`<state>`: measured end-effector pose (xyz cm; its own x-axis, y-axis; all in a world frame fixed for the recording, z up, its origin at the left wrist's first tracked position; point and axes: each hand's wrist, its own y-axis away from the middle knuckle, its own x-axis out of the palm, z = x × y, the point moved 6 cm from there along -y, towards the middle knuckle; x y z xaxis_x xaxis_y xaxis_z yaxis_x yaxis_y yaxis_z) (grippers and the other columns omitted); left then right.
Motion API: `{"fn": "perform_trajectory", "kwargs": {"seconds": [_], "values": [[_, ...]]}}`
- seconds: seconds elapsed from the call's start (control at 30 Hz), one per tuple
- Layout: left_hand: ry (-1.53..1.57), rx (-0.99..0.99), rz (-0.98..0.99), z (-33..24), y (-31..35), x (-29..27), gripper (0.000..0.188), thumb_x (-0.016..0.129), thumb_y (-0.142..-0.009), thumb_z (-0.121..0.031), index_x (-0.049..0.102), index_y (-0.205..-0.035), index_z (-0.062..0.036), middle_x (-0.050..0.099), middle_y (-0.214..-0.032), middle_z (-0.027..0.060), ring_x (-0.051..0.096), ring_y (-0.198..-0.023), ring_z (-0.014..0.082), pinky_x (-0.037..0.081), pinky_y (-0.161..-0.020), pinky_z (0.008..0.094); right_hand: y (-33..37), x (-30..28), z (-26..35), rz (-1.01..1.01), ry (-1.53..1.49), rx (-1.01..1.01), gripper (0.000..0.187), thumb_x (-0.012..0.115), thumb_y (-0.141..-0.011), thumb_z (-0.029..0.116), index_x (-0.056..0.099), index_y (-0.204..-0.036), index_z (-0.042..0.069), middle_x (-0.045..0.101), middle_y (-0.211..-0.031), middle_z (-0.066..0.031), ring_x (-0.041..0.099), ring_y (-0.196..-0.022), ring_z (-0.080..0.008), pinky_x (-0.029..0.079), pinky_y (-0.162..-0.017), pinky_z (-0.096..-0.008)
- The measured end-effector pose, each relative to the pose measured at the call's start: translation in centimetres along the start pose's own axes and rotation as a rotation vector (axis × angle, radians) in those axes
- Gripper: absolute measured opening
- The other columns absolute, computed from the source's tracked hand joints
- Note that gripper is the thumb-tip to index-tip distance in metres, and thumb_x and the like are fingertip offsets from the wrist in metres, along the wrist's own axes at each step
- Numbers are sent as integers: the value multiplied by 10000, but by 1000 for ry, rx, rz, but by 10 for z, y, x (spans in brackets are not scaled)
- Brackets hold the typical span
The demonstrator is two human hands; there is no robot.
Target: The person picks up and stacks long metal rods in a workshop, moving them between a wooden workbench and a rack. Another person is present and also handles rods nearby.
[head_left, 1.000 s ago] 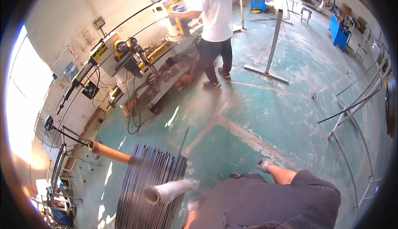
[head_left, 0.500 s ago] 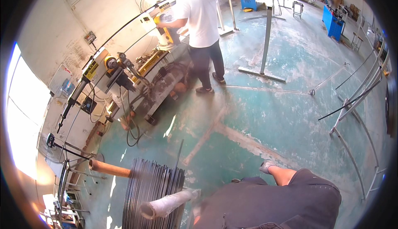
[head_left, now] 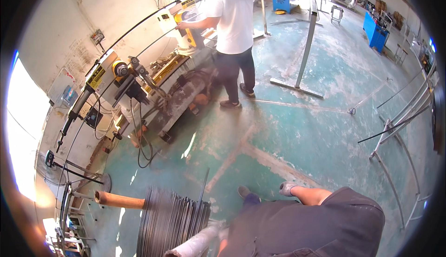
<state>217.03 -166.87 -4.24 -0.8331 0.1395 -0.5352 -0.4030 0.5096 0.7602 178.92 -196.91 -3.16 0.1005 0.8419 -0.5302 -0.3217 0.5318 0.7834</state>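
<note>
Inspection finding: a bundle of thin steel rods is carried on a rack, and all positions below are given from that bundle. A rusty support tube projects from its left side, and a pale wrapped tube lies against its lower right corner. One stray rod stands up above its upper right edge. The wearer's dark trousers are just right of the bundle, and a dark shoe is planted near its upper right corner. Neither hand can be made out. A skin-toned strip is seen just right of the pale wrapped tube, but no fingers are shown, so it cannot be told whether anything is held or how far either hand is open. It is judged that the rods are best drawn one at a time, gripped close to the bundle. The stray rod should be kept in line so that the long, springy stock does not whip or snag its neighbours. The feet should be held back from the rod ends. Well above the bundle, a co-worker in a white shirt stands at a rod bending machine, apart from this work. Against the picture half a second earlier, the pale wrapped tube and the stray rod are found slightly lower in view. The bundle and the co-worker are found in much the same places.
</note>
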Motion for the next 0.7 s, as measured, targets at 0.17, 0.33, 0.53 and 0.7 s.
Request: {"fn": "perform_trajectory", "kwargs": {"seconds": [0.17, 0.33, 0.53, 0.7], "values": [[14, 22, -1, -6, -37, 5, 419, 563, -995, -409, 774, -1216, -122, 721, -1342, 119, 672, -1273, 301, 531, -1060, 384, -26, -72, 35, -54, 61, 45, 551, 716, -880, 402, 734, -1345, 106, 724, -1353, -160, 676, -1272, -313, 515, -1090, -425], [-110, 1, -42, -27, -77, -16, 402, 541, -1008, -370, 771, -1225, -122, 718, -1358, 105, 664, -1288, 291, 526, -1069, 373, -77, -134, 59, -256, -144, 67, 500, 750, -865, 341, 757, -1287, 73, 753, -1277, -184, 701, -1228, -323, 526, -1071, -410], [192, -166, -76, -120, -37, -108, 322, 603, -966, -185, 765, -1222, -79, 760, -1251, 127, 699, -1219, 270, 539, -1021, 347, -107, -173, 83, -220, -268, 114, 558, 813, -835, 369, 755, -1293, 54, 734, -1308, -218, 683, -1270, -327, 508, -1101, -382], [294, -208, -146, -120, -78, -117, 397, 627, -942, -133, 702, -1328, -79, 761, -1260, 124, 716, -1189, 267, 546, -995, 369, -160, -185, 74, -118, -29, 129, 565, 760, -868, 513, 784, -1254, 100, 742, -1299, -180, 685, -1254, -347, 519, -1088, -404]]}}
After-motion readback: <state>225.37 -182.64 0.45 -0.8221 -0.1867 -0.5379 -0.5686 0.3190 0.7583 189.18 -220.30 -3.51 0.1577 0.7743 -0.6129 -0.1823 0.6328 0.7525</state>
